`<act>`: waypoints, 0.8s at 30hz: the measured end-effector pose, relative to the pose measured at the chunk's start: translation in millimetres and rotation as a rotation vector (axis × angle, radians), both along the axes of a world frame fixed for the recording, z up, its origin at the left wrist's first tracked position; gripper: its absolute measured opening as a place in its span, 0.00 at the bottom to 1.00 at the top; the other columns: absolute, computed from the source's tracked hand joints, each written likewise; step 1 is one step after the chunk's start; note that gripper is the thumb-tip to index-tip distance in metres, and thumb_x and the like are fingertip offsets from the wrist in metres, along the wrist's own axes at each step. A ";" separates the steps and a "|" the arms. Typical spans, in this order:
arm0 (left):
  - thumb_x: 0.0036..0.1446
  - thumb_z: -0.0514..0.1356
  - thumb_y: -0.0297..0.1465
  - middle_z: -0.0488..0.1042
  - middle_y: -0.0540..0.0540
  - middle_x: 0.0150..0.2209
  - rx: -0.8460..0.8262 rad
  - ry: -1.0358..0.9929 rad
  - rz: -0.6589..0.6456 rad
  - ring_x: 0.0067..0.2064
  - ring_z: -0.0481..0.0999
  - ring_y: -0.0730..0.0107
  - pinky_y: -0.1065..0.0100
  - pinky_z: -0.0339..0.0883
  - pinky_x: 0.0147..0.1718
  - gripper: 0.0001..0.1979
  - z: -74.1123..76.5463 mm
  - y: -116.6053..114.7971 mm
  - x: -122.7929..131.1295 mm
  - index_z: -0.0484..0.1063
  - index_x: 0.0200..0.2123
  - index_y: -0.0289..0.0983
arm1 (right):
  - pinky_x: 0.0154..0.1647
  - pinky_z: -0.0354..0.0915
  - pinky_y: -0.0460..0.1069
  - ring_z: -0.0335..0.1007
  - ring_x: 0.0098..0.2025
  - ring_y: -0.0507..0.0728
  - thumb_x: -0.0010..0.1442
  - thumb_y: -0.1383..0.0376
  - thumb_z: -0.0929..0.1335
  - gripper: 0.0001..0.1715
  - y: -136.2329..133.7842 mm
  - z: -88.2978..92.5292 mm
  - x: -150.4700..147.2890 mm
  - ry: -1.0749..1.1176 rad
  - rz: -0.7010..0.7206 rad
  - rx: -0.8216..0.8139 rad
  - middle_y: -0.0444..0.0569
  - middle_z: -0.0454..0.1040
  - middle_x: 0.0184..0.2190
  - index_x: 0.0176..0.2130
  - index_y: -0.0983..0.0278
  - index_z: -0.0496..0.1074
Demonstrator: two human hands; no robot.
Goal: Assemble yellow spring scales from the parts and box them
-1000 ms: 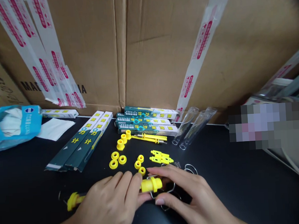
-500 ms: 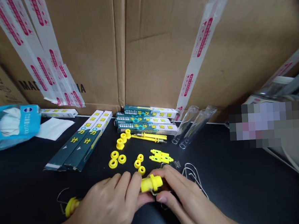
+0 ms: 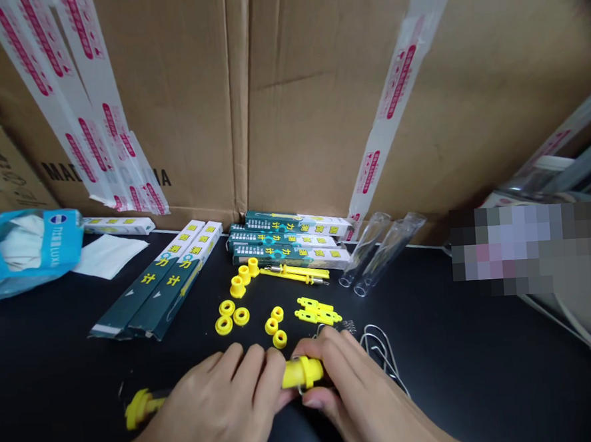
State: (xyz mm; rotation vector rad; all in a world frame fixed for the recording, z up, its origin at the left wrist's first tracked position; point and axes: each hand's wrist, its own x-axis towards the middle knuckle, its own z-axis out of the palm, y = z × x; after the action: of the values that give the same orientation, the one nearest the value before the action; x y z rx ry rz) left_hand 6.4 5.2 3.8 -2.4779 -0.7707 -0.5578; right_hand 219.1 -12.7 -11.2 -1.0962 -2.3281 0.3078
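Note:
My left hand [image 3: 226,402] is wrapped around the tube of a spring scale [image 3: 295,373], hiding most of it. Its yellow collared end shows between both hands, and another yellow end sticks out at the left of my wrist. My right hand [image 3: 353,381] grips the right end, with fingers and thumb closed about the yellow cap and a bit of thin metal wire there. Just beyond my hands lie small yellow rings [image 3: 279,339], yellow flat pieces [image 3: 318,311] and small springs [image 3: 349,326]. Bent metal hooks [image 3: 383,349] rest beside my right hand.
Yellow collars [image 3: 237,286], yellow rods with metal tips [image 3: 299,274] and clear tubes [image 3: 373,263] lie farther back. Green-and-white boxes [image 3: 290,253] are stacked before a large cardboard box [image 3: 294,114]. A blue tissue pack [image 3: 59,242] is at left; a blurred-out area covers the right.
My right hand has closed in around the yellow end and its wire, covering more of them. The spring scale has shifted slightly; the loose parts stay put.

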 end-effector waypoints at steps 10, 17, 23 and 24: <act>0.75 0.38 0.22 0.79 0.50 0.24 0.078 -0.069 -0.027 0.24 0.79 0.63 0.61 0.59 0.19 0.23 -1.0 0.3 -1.1 0.69 0.35 0.37 | 0.45 0.72 0.56 0.77 0.39 0.60 0.77 0.58 0.53 0.21 -2.8 8.2 -1.3 -0.115 -0.018 0.148 0.52 0.78 0.39 0.53 0.64 0.67; 0.74 0.38 0.20 0.81 0.52 0.26 0.093 -0.102 -0.042 0.26 0.79 0.66 0.62 0.64 0.28 0.24 -2.0 -2.2 -4.9 0.72 0.38 0.36 | 0.40 0.73 0.53 0.77 0.36 0.60 0.74 0.50 0.54 0.29 -1.0 6.9 -4.3 -0.137 -0.016 0.312 0.52 0.80 0.35 0.45 0.67 0.72; 0.73 0.37 0.18 0.83 0.52 0.28 0.127 -0.135 -0.039 0.29 0.81 0.68 0.65 0.67 0.34 0.26 0.6 -4.3 -4.3 0.74 0.38 0.36 | 0.40 0.70 0.56 0.76 0.35 0.61 0.75 0.53 0.52 0.29 -0.4 7.0 -6.4 -0.224 -0.036 0.372 0.51 0.80 0.34 0.47 0.67 0.73; 0.73 0.37 0.18 0.83 0.51 0.28 0.122 -0.127 -0.038 0.28 0.81 0.68 0.65 0.67 0.34 0.26 1.4 -4.3 -3.8 0.75 0.38 0.36 | 0.40 0.70 0.56 0.75 0.34 0.61 0.75 0.53 0.52 0.29 -0.2 7.2 -6.7 -0.228 -0.040 0.366 0.50 0.80 0.33 0.47 0.67 0.73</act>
State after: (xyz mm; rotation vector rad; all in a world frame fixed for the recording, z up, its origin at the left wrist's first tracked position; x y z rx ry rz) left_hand 2.6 0.9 5.2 -2.3668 -0.7164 -0.7596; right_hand 212.4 -12.8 -4.0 -1.0335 -2.4252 -0.2645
